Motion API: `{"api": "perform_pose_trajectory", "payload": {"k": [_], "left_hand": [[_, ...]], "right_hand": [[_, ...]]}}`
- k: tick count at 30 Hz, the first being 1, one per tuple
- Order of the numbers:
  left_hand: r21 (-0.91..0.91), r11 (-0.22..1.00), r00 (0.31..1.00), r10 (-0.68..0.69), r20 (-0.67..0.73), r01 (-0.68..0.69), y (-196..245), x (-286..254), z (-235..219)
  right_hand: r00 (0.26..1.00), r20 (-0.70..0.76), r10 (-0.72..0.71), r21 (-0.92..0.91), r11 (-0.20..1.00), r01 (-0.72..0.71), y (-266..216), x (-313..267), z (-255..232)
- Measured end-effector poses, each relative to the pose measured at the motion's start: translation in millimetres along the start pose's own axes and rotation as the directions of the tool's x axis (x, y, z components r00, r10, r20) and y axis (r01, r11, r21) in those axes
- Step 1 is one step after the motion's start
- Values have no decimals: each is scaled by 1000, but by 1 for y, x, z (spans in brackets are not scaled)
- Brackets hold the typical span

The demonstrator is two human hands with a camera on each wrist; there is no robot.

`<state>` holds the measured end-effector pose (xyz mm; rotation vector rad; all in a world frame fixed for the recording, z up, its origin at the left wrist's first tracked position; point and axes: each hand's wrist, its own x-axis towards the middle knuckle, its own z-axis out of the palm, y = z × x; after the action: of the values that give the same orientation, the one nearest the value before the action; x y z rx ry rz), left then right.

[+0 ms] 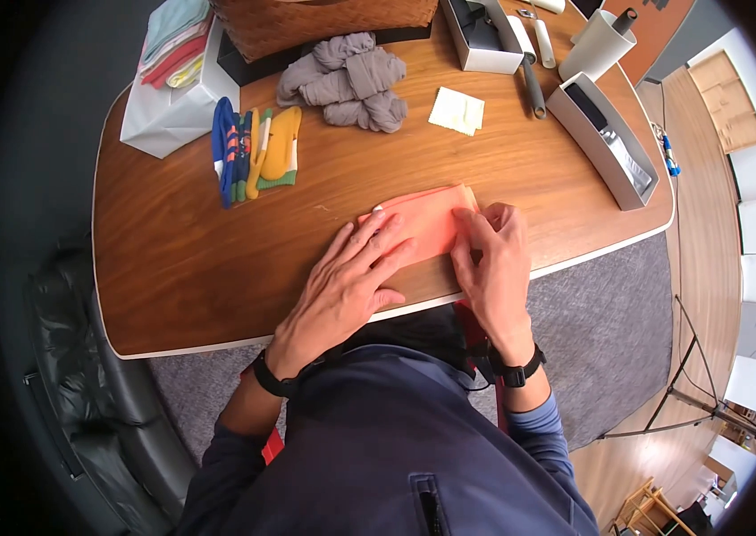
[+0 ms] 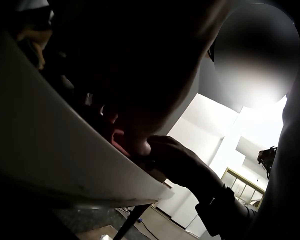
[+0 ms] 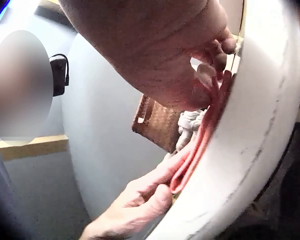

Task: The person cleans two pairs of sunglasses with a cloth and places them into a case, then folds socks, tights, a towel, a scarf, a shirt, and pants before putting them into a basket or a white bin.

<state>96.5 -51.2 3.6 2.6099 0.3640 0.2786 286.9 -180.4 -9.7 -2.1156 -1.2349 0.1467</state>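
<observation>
A folded coral cloth lies near the table's front edge. My left hand rests on its left part with fingers spread. At the cloth's right end my right hand pinches the edge between thumb and forefinger. In the right wrist view the cloth shows as stacked layers, with my left hand at the far end and my right hand close to the camera. The left wrist view is dark; a bit of the cloth shows beside my right hand.
Behind the cloth lie colourful socks, a grey fabric bundle and a cream cloth piece. A white box with folded cloths stands back left, near a woven basket. Open white boxes and a roller are at the right.
</observation>
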Motion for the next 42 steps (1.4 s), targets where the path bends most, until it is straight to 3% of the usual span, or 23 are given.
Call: {"api": "perform_pose_trajectory", "payload": {"k": [3,6,9,11,13,15,17,19,21,22,25,26,29,30,33,35,36,37,39,40,42], "left_hand": [[47,999,998,-3,67,0,-1,-2,0],[59,998,998,-4,70,0,-1,-3,-2],[24,1000,998,-4,64,2,-6,-7,3],[-27,999,999,30,46,-28,-11,-6,-3],[-14,999,991,-32,-131,30,-20,-6,-21],[53,986,927,-133,-351,161,-38,-6,-39],[104,930,732,-206,-649,354,-65,-7,-62],[-87,874,586,-392,-709,478,-90,-10,-95],[-277,849,518,-500,-694,450,-132,-17,-111],[-206,863,601,-475,-643,461,-136,-21,-119],[-338,770,634,-638,-437,541,-135,-17,-119],[-268,847,683,-529,-504,458,-147,-18,-109],[-398,762,650,-645,-402,510,-174,-28,-106],[-396,754,623,-656,-426,523,-184,-32,-107],[-639,730,601,-630,-492,242,-189,-49,-119],[-334,877,510,-474,-718,345,-143,-53,-144],[-74,905,540,-315,-781,420,-119,-52,-155],[185,863,581,-144,-801,469,-97,-52,-163],[428,838,786,-3,-618,339,-61,-59,-173],[536,805,864,60,-500,254,-51,-64,-172],[279,939,908,-73,-412,202,-58,-76,-145]], "right_hand": [[981,-98,-169,-114,981,158,4,-3,0],[935,-20,-355,-99,931,351,3,-14,0],[905,130,-406,-88,904,419,-11,-15,8],[913,200,-355,-100,920,379,-11,-18,20],[925,198,-324,-138,925,354,-11,-12,23],[933,189,-306,-162,927,337,-4,-1,18],[945,167,-283,-221,923,315,6,11,16],[953,135,-270,-242,924,296,13,21,15],[966,118,-232,-277,926,256,18,27,16],[970,98,-223,-276,930,242,18,29,16],[974,41,-222,-274,935,225,2,32,17],[962,-1,-273,-203,942,267,-12,32,16],[955,24,-295,134,948,289,-45,19,18],[960,54,-275,213,942,258,-57,17,17],[960,89,-266,385,898,214,-74,10,25],[942,236,-238,547,834,74,-80,7,28],[926,309,-218,605,796,-15,-82,4,28],[924,285,-255,719,694,-30,-78,0,40],[856,475,-206,725,643,-248,-89,-2,34],[867,450,-213,741,631,-229,-91,-3,36],[888,394,-236,778,600,-186,-93,-3,43]]}}
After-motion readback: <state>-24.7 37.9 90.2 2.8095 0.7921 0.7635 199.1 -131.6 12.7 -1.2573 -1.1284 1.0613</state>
